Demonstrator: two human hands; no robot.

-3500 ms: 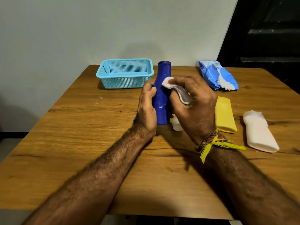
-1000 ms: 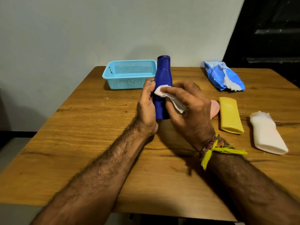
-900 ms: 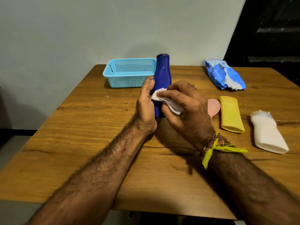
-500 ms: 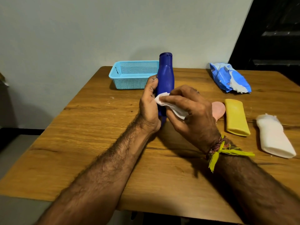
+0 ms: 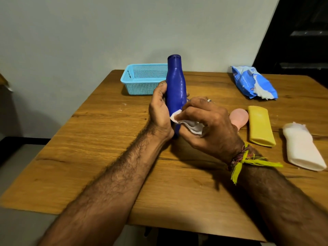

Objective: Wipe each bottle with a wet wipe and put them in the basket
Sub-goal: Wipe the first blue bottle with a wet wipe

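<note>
Wooden table [image 5: 106, 157] with a visible grain, set against a plain pale wall [image 5: 88, 32]; a dark opening fills the upper right corner. At centre, the left hand [image 5: 159, 110] grips the blue bottle [image 5: 174, 86] upright, thumb on the near side and fingers curled round the far side of its lower body, the cap end uppermost. The right hand [image 5: 205, 125] pinches a crumpled white wet wipe [image 5: 188, 124] between thumb and curled fingers and presses it against the lower part of the bottle, just beside the left palm. A ring shows on one finger of the right hand, and a thread wristband [image 5: 243, 158] with loose yellow strands circles the right wrist. Behind the bottle, near the far left edge of the table, stands a light blue perforated basket [image 5: 142, 80]; the bottle overlaps its right end in view. At far right lies an opened blue wet wipe packet [image 5: 252, 82], with white sheets showing at its torn mouth. Between the packet and the near edge, three containers lie flat, side by side: a pink bottle [image 5: 239, 118], partly hidden behind the right hand, a yellow bottle [image 5: 260, 125] just beside it, and a white bottle [image 5: 301, 148] farther right.
</note>
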